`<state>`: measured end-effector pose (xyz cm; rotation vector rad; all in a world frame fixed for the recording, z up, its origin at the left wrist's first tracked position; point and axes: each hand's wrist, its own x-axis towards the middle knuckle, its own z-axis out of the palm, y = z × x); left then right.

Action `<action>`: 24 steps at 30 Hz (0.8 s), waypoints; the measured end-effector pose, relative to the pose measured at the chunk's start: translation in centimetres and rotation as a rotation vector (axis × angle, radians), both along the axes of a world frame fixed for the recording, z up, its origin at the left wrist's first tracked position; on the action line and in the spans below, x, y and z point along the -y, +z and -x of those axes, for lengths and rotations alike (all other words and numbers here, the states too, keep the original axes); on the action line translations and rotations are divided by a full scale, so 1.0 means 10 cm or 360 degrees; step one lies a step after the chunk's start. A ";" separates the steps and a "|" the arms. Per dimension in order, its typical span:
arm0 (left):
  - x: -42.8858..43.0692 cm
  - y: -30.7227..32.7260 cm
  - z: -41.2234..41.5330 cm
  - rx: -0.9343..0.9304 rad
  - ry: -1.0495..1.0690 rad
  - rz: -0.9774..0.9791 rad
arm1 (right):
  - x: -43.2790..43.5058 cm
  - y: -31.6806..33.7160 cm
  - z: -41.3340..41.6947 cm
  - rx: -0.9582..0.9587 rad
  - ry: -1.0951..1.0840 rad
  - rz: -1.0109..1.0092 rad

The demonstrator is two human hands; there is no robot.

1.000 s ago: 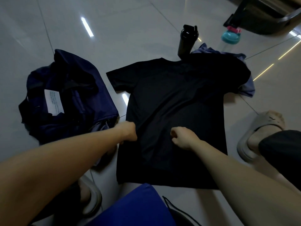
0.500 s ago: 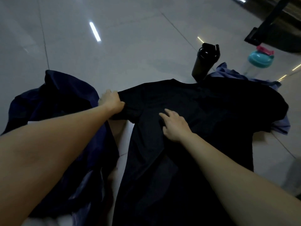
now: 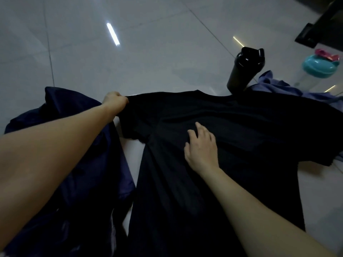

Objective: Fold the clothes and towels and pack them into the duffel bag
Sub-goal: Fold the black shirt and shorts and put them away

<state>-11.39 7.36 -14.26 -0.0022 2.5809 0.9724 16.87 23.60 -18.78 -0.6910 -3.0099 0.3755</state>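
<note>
1 black T-shirt (image 3: 232,145) | 1 duffel bag (image 3: 89,201) | left hand (image 3: 115,102) gripped sleeve (image 3: 141,119), seemingly farther out | right hand (image 3: 201,147) stayed flat atop

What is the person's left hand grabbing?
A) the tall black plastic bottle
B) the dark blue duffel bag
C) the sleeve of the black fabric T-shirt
C: the left hand is curled round the sleeve end of the black fabric T-shirt.

Both of my forearms are bare: the left forearm (image 3: 46,154) and the right forearm (image 3: 259,210) show only skin up to the edge of the view. My left hand (image 3: 114,102) and my right hand (image 3: 201,147) are bare too. The light is dim, so finer details I cannot tell.
</note>
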 end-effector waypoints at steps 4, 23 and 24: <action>0.04 0.08 -0.05 -0.0164 0.0047 -0.0111 | 0.01 -0.13 -0.03 0.0471 0.0109 0.0100; -1.14 0.76 -1.63 0.0652 -0.0957 -0.0641 | -0.75 0.76 0.22 -0.0594 -0.0892 0.2970; -1.13 0.73 -1.69 0.0676 -0.0971 -0.0616 | -0.80 0.75 0.15 -0.0617 -0.0893 0.3002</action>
